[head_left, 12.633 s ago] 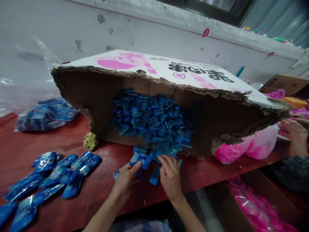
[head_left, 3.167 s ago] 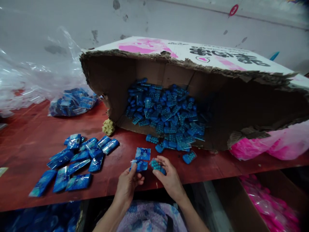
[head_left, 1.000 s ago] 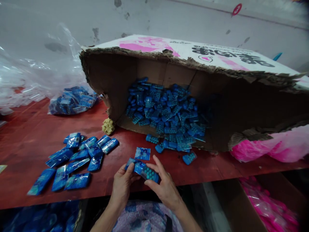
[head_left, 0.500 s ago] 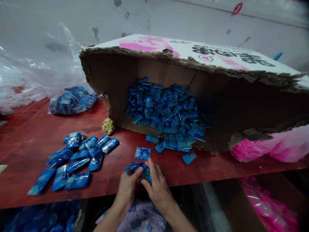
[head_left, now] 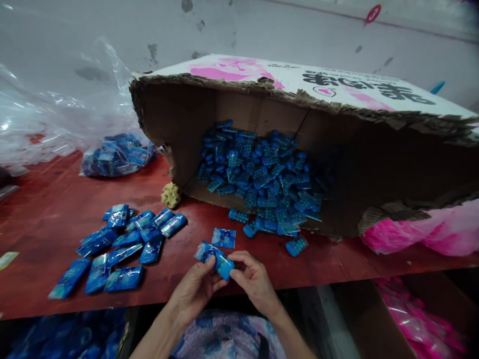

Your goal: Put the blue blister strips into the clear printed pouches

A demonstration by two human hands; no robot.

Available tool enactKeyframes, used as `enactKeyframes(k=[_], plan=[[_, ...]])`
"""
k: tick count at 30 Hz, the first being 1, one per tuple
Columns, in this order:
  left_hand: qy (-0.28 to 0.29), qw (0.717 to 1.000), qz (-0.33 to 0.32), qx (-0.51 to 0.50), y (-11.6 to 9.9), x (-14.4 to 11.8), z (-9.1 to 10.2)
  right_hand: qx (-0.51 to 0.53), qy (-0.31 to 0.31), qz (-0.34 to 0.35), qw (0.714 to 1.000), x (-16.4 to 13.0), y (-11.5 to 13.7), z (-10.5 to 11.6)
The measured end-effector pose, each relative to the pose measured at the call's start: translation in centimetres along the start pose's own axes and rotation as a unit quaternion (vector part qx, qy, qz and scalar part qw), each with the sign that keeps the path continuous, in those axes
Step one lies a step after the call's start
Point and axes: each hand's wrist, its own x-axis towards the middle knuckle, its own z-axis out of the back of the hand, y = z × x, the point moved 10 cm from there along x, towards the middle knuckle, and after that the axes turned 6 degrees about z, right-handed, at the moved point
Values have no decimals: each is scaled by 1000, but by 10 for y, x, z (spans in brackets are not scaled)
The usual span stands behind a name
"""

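My left hand (head_left: 194,290) holds a small blue packet (head_left: 223,268), its thumb lying on the printed side. My right hand (head_left: 255,280) pinches the packet's right end between thumb and fingers. Clear wrapping shows at the packet's left end. Just beyond my hands a flat printed blue packet (head_left: 223,238) lies on the red table (head_left: 175,274). To the left is a loose group of printed blue packets (head_left: 125,254). A heap of blue bumpy pieces in clear wrapping (head_left: 258,169) fills part of a cardboard box (head_left: 194,94) lying on its side.
A clear bag of blue packets (head_left: 118,155) and more clear plastic bags (head_left: 33,124) stand at the back left. A crumpled yellowish lump (head_left: 171,195) sits by the box's torn edge. Below the table are blue packets (head_left: 71,336) at left and pink wrapped pieces (head_left: 422,319) at right.
The packet in my hands has turned so its printed side shows more. My right hand has shifted to its right end, and the fingers have closed into a pinch.
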Motion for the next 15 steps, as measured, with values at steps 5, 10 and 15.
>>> enactKeyframes(k=[5,10,15], plan=[[56,998,18,-16,7,-2,-14,-13,8,5,1000,0,0,5],[17,999,22,-15,10,-1,-14,-88,-17,11,996,-3,6,12],[-20,1000,-7,-4,3,-2,-8,-171,-45,51,983,-8,17,4]])
